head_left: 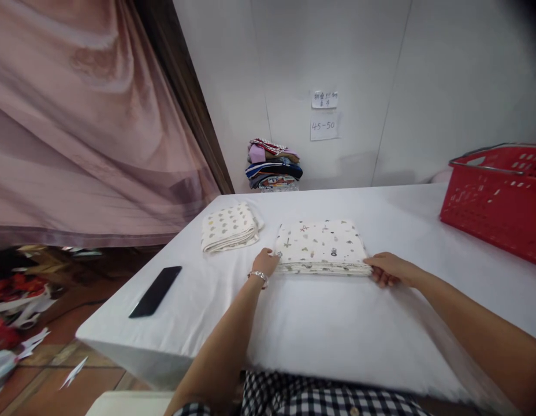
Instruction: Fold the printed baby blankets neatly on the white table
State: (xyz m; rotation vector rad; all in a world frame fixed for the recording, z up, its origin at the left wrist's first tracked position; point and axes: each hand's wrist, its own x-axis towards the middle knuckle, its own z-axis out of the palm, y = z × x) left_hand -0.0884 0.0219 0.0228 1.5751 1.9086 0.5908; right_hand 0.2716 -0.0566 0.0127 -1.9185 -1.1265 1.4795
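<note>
A folded white cloth [322,245] with small printed figures lies flat on the white-covered table [328,323] in front of me. At its left front corner, my left hand [266,263], with a bracelet at the wrist, has its fingers closed on the edge. My right hand [389,269] pinches the right front corner, thumb on top and fingers curled beneath. Several fabric layers show along the near fold. Left of it rests a second folded cloth [230,227], cream with a small repeating print, touched by neither hand.
A black phone [156,292] lies near the table's left edge. At the right stands a red plastic basket [497,202] with a metal handle. A stack of folded fabrics [274,166] is by the wall, below two paper notes [324,126]. Pink curtain [90,127] hangs at left.
</note>
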